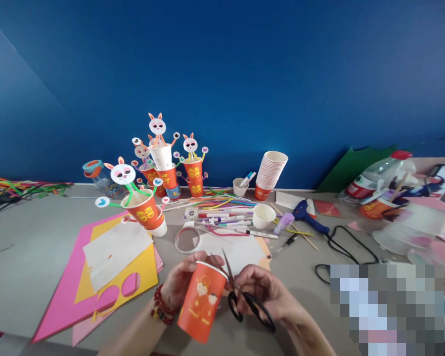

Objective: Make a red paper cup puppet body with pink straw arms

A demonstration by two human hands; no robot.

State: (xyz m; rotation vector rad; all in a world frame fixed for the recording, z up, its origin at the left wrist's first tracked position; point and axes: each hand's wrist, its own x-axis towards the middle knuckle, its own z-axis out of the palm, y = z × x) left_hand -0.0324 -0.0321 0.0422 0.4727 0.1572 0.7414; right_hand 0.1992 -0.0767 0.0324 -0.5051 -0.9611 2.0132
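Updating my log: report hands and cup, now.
Left fingers hold cup near rim. Right fingers grip scissors, blades open at rim. White paper lies beyond, not blocking.

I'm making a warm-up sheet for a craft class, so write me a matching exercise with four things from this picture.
Column one:
1. scissors
2. cup with two cartoon figures
3. glue gun
4. large bottle

Column two:
A. deep blue
B. held in the left hand
C. clear, topped by a red cap
D. held in the right hand

Right pairs: 1-D, 2-B, 3-A, 4-C
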